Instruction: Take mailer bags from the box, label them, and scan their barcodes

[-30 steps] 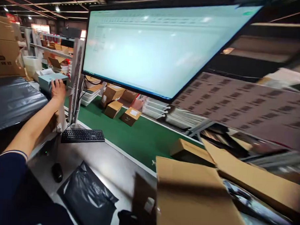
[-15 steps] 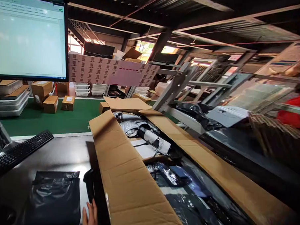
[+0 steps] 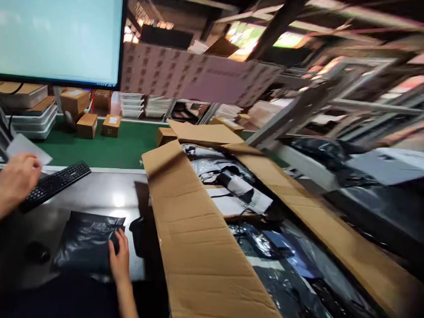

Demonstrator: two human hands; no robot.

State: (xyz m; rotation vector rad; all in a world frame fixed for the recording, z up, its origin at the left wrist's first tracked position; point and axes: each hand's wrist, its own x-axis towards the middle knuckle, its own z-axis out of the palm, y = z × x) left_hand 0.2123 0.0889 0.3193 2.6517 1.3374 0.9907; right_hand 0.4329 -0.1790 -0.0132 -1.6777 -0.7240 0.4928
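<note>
My left hand (image 3: 17, 181) is at the left edge, closed on a small white sheet of paper (image 3: 28, 148) over the left end of the black keyboard (image 3: 56, 185). On the dark tabletop lies a flat black plastic bag (image 3: 85, 242). The bag's right edge sits between the thumb and bent fingers of my right hand (image 3: 119, 255). Just right of that hand is a black handheld object (image 3: 137, 235), perhaps a scanner. A dark mouse (image 3: 37, 253) rests left of the bag.
A large open carton (image 3: 208, 252) full of plastic-wrapped items stands on the right, flaps spread. A monitor (image 3: 56, 35) hangs at upper left. Small brown boxes (image 3: 87, 125) and stacked trays (image 3: 41, 121) sit on the green surface (image 3: 131, 146) behind.
My left hand has come into view with the white paper. My right hand has moved up and left onto the bag's edge. The view has shifted, so the scene sits further right.
</note>
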